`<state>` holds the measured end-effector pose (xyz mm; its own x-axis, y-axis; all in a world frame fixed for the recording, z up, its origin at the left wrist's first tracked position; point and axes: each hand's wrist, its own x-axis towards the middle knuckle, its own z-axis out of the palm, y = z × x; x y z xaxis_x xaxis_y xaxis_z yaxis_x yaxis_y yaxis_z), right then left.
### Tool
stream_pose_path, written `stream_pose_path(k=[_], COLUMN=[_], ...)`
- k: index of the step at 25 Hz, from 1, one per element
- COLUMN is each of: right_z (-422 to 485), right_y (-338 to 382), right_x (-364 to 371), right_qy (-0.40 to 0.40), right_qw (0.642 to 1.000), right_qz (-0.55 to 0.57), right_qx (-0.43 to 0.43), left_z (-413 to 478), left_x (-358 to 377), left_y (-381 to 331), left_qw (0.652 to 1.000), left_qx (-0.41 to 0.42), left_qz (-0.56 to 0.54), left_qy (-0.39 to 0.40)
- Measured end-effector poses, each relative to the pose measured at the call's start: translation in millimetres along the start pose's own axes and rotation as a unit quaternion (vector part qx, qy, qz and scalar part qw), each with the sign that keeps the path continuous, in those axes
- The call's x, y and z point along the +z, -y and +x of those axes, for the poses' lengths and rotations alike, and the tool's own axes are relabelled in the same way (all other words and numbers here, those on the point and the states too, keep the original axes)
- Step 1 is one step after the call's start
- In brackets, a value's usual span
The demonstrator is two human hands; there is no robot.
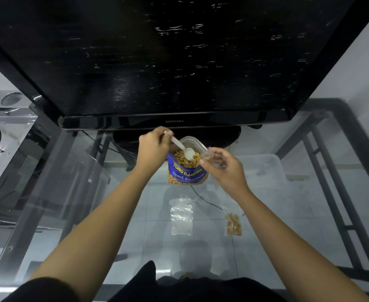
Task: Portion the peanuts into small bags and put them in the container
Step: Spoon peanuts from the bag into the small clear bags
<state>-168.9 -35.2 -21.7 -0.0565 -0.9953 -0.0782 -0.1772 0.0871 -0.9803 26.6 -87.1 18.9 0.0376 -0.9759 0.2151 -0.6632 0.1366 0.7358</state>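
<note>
Two bare hands meet over one open pouch. The left hand (155, 147) curls its fingers round the handle of a white plastic spoon (180, 146), slanting it down to the right so that the bowl lies among the nuts, which looks like the start of a scoop. Between the hands stands the blue foil pouch of peanuts (186, 171), upright with its mouth spread wide, presumably so the spoon can go in freely. The right hand (225, 168) pinches a small clear plastic bag (208, 154) at the pouch's right rim, probably so a loaded spoon has only a short way to travel; whether the bag's mouth is open I cannot tell. Beyond the right hand sits a translucent plastic container (266, 171) on the glass table (92, 214), its contents not discernible. Nearer the person, between the two forearms, lie some empty clear bags (181, 216), kept within reach. Just beside the right forearm lies a small filled bag of peanuts (233, 224), not yet in the container. The pouch reads "TONG GARDEN" in yellow and, partly hidden, "…ted Peanuts" in white. The black television (179, 62) beyond both hands reads "SAMSUNG" on its lower edge.
</note>
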Motion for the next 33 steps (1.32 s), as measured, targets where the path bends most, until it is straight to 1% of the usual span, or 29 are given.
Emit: stream_pose_path(k=[2, 3, 4, 5, 7, 8, 9, 11, 16, 18, 22, 25, 26, 28, 30, 31, 33], right_z=[0, 0, 0, 0, -1, -1, -1, -1, -2, -2, 4, 13, 15, 19, 21, 21, 21], right_y=[-1, -1, -1, 0, 1, 2, 3, 3, 5, 8, 18, 26, 29, 34, 38, 39, 42], right_x=[-1, -2, -3, -4, -6, -6, -6, -7, -8, -9, -11, -6, -3, 3, 11, 14, 21], right_qy=[0.012, 0.017, 0.021, 0.024, 0.029, 0.031, 0.033, 0.036, 0.039, 0.024, -0.018, -0.017, -0.013, -0.01, -0.013, -0.016, -0.028], right_qw=[1.0, 1.0, 1.0, 1.0, 0.999, 0.999, 0.999, 0.999, 0.999, 0.999, 0.989, 0.958, 0.948, 0.939, 0.941, 0.945, 0.953], right_qz=[0.005, 0.005, 0.005, 0.004, 0.003, 0.003, 0.005, 0.008, 0.0, -0.015, -0.137, -0.267, -0.298, -0.325, -0.315, -0.302, -0.273], right_qx=[0.004, 0.005, 0.007, 0.01, 0.015, 0.016, 0.019, 0.024, 0.032, 0.019, -0.051, -0.105, -0.11, -0.113, -0.12, -0.124, -0.131], left_z=[-3, -4, -5, -4, -1, 1, 3, 5, 6, 7, 7, 12, 15, 24, 29, 31, 32], left_x=[2, 3, 4, 7, 11, 13, 14, 12, 8, 3, -10, -22, -28, -39, -49, -52, -56], left_y=[-1, -2, -1, 1, 0, 0, -1, -3, 11, 20, 32, 31, 28, 19, 8, 2, -12], left_qw=[0.998, 0.996, 0.995, 0.993, 0.97, 0.96, 0.953, 0.944, 0.924, 0.912, 0.886, 0.88, 0.877, 0.874, 0.883, 0.895, 0.93], left_qx=[0.044, 0.049, 0.011, -0.058, -0.2, -0.239, -0.26, -0.282, -0.315, -0.33, -0.341, -0.344, -0.342, -0.33, -0.306, -0.29, -0.244], left_qz=[0.024, 0.022, 0.005, -0.032, -0.119, -0.141, -0.154, -0.171, -0.216, -0.243, -0.312, -0.325, -0.332, -0.35, -0.348, -0.333, -0.27], left_qy=[0.048, 0.078, 0.097, 0.098, 0.066, 0.046, 0.031, 0.014, 0.011, -0.001, -0.023, -0.044, -0.053, -0.07, -0.068, -0.059, -0.04])
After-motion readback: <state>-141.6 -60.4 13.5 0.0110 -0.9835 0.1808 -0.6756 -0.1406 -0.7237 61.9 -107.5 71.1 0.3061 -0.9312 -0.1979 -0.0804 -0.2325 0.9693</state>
